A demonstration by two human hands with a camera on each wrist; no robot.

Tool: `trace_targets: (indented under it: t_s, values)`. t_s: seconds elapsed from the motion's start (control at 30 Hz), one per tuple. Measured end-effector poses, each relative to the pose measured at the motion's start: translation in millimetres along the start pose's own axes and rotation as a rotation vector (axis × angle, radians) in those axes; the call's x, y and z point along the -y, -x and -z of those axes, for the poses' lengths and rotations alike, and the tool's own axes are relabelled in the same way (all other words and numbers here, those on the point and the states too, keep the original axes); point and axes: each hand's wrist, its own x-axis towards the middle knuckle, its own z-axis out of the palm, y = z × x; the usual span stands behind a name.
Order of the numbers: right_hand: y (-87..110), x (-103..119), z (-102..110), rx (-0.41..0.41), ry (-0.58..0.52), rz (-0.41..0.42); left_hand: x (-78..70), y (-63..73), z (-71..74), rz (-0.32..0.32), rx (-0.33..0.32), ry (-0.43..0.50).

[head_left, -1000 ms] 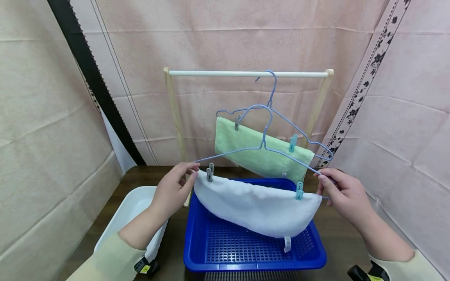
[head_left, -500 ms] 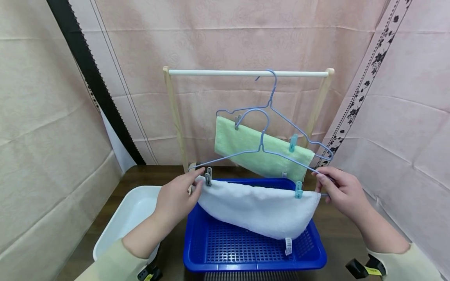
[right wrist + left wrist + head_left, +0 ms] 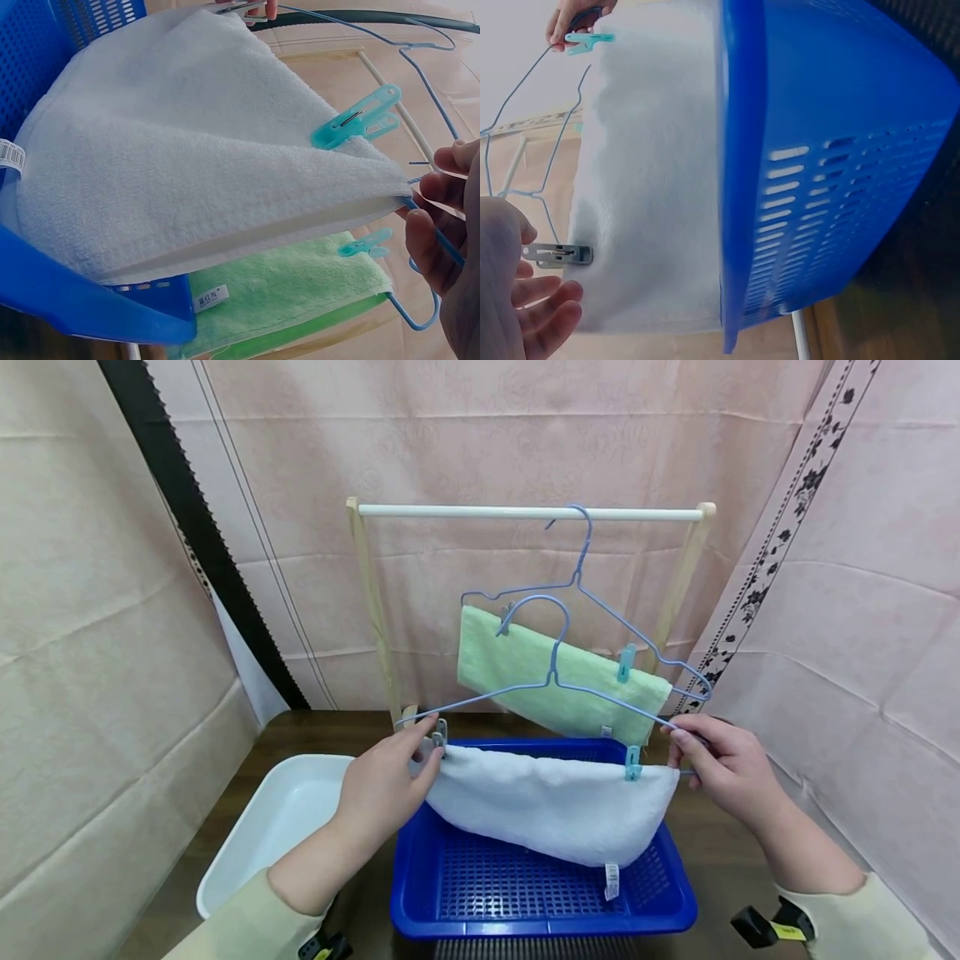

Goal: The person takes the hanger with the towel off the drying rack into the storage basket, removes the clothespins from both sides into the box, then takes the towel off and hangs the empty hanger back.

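Note:
A white towel (image 3: 551,802) hangs on a blue wire hanger (image 3: 553,681) above the blue basket (image 3: 543,929). A grey clothespin (image 3: 561,253) clips its left part and a teal clothespin (image 3: 633,763) its right. My left hand (image 3: 382,781) is at the towel's left end, thumb and fingers loosely spread on either side of the grey clothespin, a small gap showing by the thumb in the left wrist view. My right hand (image 3: 731,768) pinches the hanger's right end beside the towel's corner, as the right wrist view (image 3: 450,217) of that hand also shows.
Behind, a green towel (image 3: 517,672) hangs by clothespins from a second blue hanger (image 3: 581,578) on a rack with a white bar (image 3: 465,511). To the left, a white tray (image 3: 225,860) stands on the brown wooden table (image 3: 360,893). Cloth curtains surround the table.
My left hand has shifted right along the towel's edge, from its left corner to the grey clothespin. The hanger has dipped slightly and moved left; my right hand keeps its hold.

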Motion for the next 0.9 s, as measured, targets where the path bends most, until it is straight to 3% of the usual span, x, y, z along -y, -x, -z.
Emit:
trace_targets:
  t_s: [0.37, 0.53, 0.9]
  values:
    - [-0.1, -3.8, -0.9, -0.001, -0.001, 0.037, -3.3, -1.4, 0.3, 0.008, 0.0, 0.036]
    - [-0.5, -4.1, -0.6, -0.006, 0.004, 0.014, -3.7, -1.5, 1.0, 0.02, 0.018, 0.064]
    - [0.1, -8.3, 0.9, -0.02, -0.002, -0.012, -3.8, -2.4, 6.5, 0.061, 0.12, 0.18]
